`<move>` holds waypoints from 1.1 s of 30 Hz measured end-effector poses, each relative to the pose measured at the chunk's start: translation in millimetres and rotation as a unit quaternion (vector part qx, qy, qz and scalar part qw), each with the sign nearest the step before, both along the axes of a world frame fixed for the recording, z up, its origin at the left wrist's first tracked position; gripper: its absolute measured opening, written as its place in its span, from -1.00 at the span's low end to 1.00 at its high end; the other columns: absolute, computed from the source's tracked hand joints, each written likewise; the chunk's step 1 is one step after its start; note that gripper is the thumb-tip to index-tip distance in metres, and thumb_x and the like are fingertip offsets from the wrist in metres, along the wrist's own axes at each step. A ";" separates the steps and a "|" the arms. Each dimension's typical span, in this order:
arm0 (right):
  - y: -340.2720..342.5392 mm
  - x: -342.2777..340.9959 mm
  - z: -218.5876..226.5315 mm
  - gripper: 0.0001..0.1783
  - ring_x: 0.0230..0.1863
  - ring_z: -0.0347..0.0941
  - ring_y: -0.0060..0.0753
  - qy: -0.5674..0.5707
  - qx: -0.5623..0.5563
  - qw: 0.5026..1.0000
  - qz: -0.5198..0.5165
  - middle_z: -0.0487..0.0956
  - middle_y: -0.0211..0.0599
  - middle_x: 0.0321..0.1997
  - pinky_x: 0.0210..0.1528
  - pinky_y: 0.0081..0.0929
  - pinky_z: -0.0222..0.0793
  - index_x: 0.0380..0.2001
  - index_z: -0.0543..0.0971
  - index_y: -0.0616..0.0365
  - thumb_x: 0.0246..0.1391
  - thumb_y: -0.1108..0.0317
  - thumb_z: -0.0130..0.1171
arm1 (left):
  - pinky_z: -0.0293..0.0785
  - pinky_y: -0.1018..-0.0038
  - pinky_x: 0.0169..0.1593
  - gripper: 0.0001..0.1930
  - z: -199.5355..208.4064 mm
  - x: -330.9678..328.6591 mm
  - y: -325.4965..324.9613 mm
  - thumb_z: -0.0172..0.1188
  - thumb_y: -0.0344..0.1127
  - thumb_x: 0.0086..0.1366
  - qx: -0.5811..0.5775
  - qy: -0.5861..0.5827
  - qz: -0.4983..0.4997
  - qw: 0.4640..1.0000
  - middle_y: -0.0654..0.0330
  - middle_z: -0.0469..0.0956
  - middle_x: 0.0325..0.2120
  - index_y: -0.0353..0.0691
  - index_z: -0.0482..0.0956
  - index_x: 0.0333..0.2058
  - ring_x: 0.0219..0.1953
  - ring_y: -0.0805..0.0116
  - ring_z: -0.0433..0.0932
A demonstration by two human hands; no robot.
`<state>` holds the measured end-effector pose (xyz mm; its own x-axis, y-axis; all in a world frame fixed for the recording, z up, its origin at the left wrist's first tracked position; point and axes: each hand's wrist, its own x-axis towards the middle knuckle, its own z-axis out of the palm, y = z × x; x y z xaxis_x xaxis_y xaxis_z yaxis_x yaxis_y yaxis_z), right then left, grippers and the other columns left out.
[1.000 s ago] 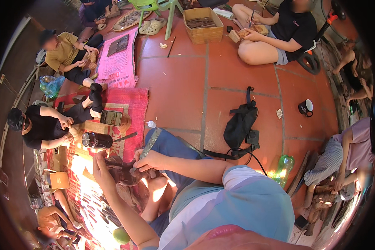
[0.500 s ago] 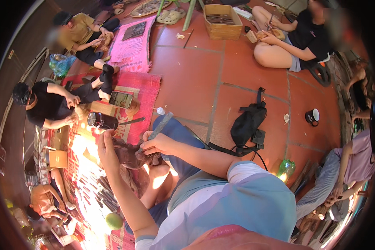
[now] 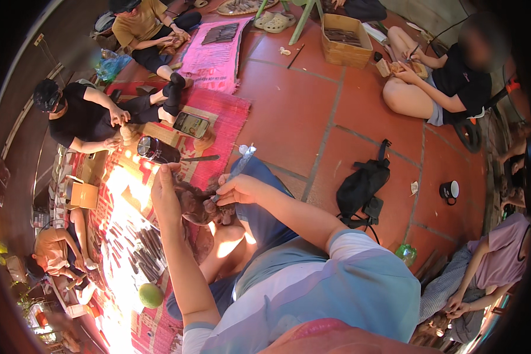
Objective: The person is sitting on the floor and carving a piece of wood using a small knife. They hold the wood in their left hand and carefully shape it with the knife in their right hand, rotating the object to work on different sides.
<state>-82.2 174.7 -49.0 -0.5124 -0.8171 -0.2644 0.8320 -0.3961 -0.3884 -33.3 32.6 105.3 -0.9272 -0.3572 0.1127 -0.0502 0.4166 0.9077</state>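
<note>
A dark brown carving with a lumpy, rounded surface rests over my lap, against my bare foot. My left hand grips its left edge, the fingers bent near the top and partly hidden. From the right, my right hand is closed around a slim, flat, grey tool; its upper end sticks out beyond my fingers. The tool's lower end points at the carving, but whether it touches I cannot tell. Just beyond my left hand lies a dark jar, with a dark blade beside it.
Several dark tools and a green fruit lie on the red mat at left. A phone stands ahead. On the tiles are a black bag and a mug. Several people sit around, some holding workpieces.
The whole view has shifted, so surroundings and hands appear further right. The grey tool is tilted differently in my right hand. Both hands stay at the carving.
</note>
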 end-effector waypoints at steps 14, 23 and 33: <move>-4.3 -11.0 -12.9 -0.79 -0.34 0.56 -0.15 -0.011 0.021 0.999 0.041 0.54 -0.27 -0.45 -0.20 -0.11 0.52 -0.46 0.38 0.03 -0.09 0.59 0.15 | 0.30 0.57 -0.28 -0.51 -11.2 -0.9 -7.6 -0.18 0.03 0.37 0.014 -0.022 -0.001 1.000 0.22 0.51 -0.45 -0.32 0.55 -0.31 -0.42 0.50 0.40; -1.6 -9.1 -2.1 -0.76 -0.25 0.54 -0.20 0.001 0.021 0.999 0.035 0.54 -0.32 -0.39 -0.08 -0.11 0.46 -0.46 0.34 0.00 -0.07 0.58 0.16 | 0.31 0.50 -0.24 -0.47 -21.6 -5.8 -17.6 -0.20 0.05 0.37 0.000 0.016 -0.004 1.000 0.19 0.52 -0.45 -0.34 0.55 -0.31 -0.39 0.43 0.41; 7.5 -1.4 -0.8 -0.73 -0.37 0.56 -0.17 0.039 0.054 0.998 -0.011 0.51 -0.28 -0.46 -0.28 -0.19 0.55 -0.39 0.36 0.05 -0.12 0.58 0.20 | 0.30 0.56 -0.17 -0.58 -12.8 -3.1 -17.4 -0.14 -0.02 0.37 0.045 -0.018 -0.024 0.999 0.23 0.47 -0.26 -0.26 0.49 -0.14 -0.22 0.47 0.40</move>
<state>-83.6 182.2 -49.8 -0.5533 -0.7740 -0.3079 0.7884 -0.3672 -0.4936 -36.5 15.3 92.6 -0.9463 -0.3198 0.0478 -0.0661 0.3360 0.9395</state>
